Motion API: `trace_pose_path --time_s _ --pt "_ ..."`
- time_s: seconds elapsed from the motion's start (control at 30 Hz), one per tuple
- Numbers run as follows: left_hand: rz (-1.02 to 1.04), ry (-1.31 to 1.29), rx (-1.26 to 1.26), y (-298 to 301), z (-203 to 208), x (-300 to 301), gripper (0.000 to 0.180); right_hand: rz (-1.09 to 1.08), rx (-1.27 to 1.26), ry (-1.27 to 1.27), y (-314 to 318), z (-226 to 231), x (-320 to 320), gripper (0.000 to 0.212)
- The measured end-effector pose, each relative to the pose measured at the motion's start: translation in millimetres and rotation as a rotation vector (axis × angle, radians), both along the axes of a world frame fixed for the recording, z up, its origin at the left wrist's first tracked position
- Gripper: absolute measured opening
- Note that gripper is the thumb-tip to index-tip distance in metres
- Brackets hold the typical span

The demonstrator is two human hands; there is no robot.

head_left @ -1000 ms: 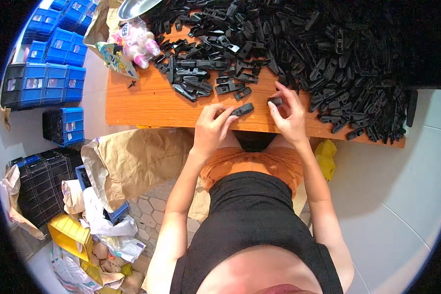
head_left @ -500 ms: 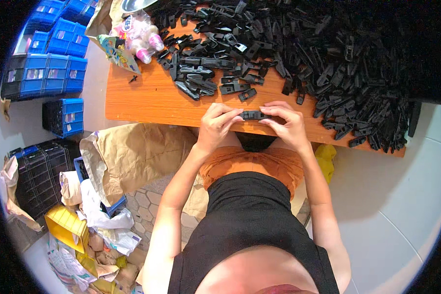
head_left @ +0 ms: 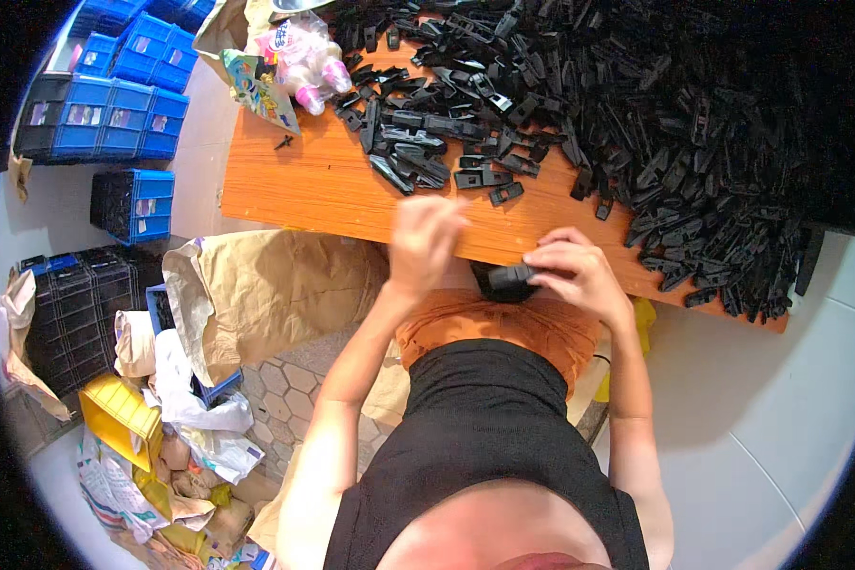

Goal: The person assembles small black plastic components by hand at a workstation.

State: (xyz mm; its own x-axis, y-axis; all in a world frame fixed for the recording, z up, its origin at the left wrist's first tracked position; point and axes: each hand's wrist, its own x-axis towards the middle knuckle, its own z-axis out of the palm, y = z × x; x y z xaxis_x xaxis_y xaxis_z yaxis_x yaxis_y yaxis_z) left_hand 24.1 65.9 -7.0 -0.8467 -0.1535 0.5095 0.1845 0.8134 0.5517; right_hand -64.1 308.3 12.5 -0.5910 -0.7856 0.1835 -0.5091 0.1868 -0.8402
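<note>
My right hand [head_left: 579, 271] is just off the table's front edge, its thumb and fingers pinching a small black plastic part [head_left: 511, 276]. The part is blocky and dark, and its finer shape is blurred. My left hand [head_left: 426, 242] is raised near the edge, apart from that part. Motion smears its fingers, so whether it holds anything is hidden. Beyond my hands, several loose black plastic pieces [head_left: 483, 178] lie on the orange wood-grain table [head_left: 323, 185]. They are long and narrow, some with a rectangular opening.
A large heap of similar black pieces [head_left: 693, 161] covers the table's right and far side. Pink-capped bottles in a plastic wrap [head_left: 309, 62] stand at the far left. A brown paper sack [head_left: 266, 294] lies below the left edge, with blue crates [head_left: 128, 119] and a yellow bin [head_left: 123, 418] beyond.
Both hands held the black part between them over the table edge. The left hand has come off it, while the right has drawn the part nearer to me and right. The view has shifted slightly.
</note>
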Motion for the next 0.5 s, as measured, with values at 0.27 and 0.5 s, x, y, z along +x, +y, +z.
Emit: trace_pose_path --time_s 0.27,0.5 --pt "0.362 -0.097 0.059 -57.5 -7.5 -11.8 0.048 -0.243 -0.041 0.121 -52.2 -2.2 -21.6 0.031" --pt "0.333 -0.090 -0.060 -47.1 -8.4 9.8 0.046 -0.321 0.019 0.297 -65.6 -20.2 -17.3 0.034"
